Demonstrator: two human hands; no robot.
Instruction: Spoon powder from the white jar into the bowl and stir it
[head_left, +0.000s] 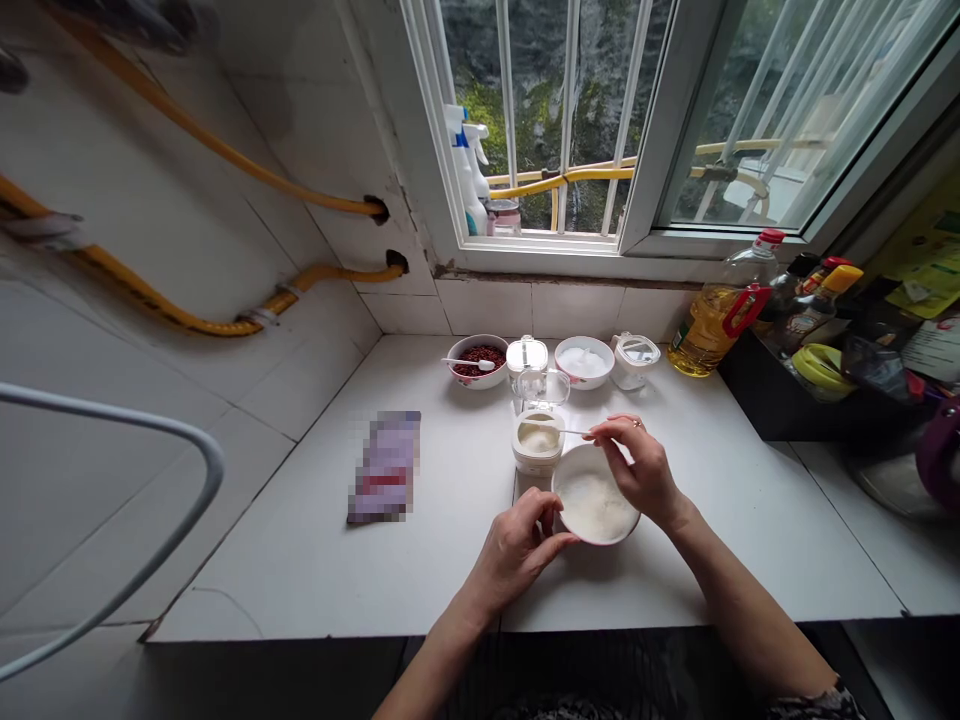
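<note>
A white bowl [598, 505] with pale powder in it stands on the counter, and my left hand [521, 545] grips its left rim. Above the bowl's upper right side, my right hand [637, 465] pinches the handle of a small white spoon [574, 432]. The spoon's other end reaches into an open white jar [537, 460] that holds pale powder, just behind the bowl. The jar's clear lid [543, 387] is tipped up at its back.
Along the wall stand a bowl of dark red beans [480, 376], a lidded jar [526, 355], a bowl of white grains [584, 364] and another jar [635, 362]. An oil bottle [699, 325] is at right. A blurred purple packet [386, 467] lies left.
</note>
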